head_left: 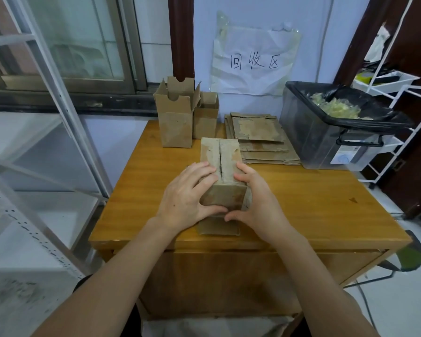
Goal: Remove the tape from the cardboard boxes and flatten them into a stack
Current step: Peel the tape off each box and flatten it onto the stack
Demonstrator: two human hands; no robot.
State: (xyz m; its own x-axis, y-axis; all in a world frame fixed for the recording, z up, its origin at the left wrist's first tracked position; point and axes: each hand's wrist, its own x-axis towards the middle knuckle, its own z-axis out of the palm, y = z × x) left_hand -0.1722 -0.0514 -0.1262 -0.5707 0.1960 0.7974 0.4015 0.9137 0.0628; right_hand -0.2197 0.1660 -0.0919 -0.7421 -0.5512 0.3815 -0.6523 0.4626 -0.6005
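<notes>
Soft, even indoor light, faint shadows, slight overall softness, strong wide-angle bending toward the edges.

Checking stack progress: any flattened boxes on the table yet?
Yes, a pile of flattened boxes lies on the table beside the bin.

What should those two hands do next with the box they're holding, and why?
Probably press the box flat: both the left hand and right hand grip it, its top seam looks split with no tape visible, and a flattened stack waits behind.
</notes>
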